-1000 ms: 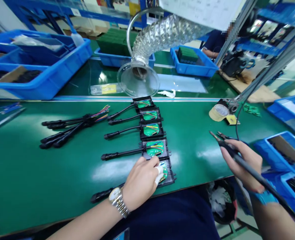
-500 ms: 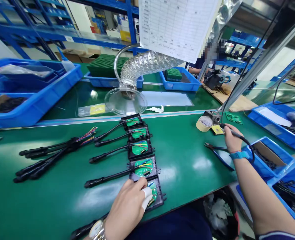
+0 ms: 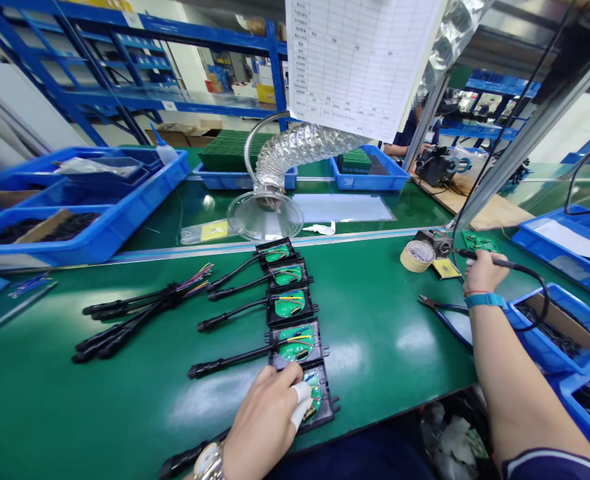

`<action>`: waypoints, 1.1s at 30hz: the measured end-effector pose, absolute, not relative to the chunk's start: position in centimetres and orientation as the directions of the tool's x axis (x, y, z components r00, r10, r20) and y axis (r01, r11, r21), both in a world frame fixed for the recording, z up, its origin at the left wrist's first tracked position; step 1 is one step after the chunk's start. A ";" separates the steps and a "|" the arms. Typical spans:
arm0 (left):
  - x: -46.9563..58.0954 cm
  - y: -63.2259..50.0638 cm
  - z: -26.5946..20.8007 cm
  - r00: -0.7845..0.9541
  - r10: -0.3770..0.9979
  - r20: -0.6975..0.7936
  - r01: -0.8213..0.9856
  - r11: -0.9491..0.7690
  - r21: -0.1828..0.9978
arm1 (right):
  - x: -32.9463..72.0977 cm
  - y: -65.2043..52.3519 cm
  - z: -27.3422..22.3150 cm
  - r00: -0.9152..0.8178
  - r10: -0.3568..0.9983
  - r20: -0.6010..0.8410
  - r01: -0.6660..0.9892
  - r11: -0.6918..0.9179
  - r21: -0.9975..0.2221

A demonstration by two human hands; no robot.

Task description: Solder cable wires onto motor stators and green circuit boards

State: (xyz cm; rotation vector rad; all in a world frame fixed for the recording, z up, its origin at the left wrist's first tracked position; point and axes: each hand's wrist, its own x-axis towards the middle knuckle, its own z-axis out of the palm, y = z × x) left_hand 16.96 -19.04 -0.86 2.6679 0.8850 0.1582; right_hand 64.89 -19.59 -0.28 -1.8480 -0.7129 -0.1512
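Observation:
My left hand (image 3: 269, 417), with white covers on two fingers, is closed over the left side of the nearest black plastic case (image 3: 327, 413). Inside that case is a green circuit board (image 3: 315, 393) with coloured wires, partly hidden by my fingers. Farther off, several similar open cases (image 3: 295, 343) stand in a column, each with a thick black cable (image 3: 229, 359) running left. At the right, my right hand (image 3: 485, 272) grips a soldering iron (image 3: 499, 262), its tip end at the metal iron stand (image 3: 437, 241). The iron's black cord loops over my wrist.
Loose black cables (image 3: 135, 317) with bare coloured wire ends lie left. Pliers (image 3: 445, 313), a tape-like roll (image 3: 417, 256) and blue bins (image 3: 555, 327) are on the right. A clear fume hood (image 3: 265, 217) hangs behind the cases. A person's arm (image 3: 399, 149) shows far back.
The view has shifted, so the bench appears slightly lower and farther right. My left hand stays on the nearest case; my right hand still holds the soldering iron by the stand.

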 end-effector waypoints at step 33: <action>5.2 -18.2 0.3 0.715 0.695 -0.081 0.672 -0.651 0.351 | 37.8 -28.8 -0.9 0.120 0.993 -0.013 0.461 -0.068 -0.885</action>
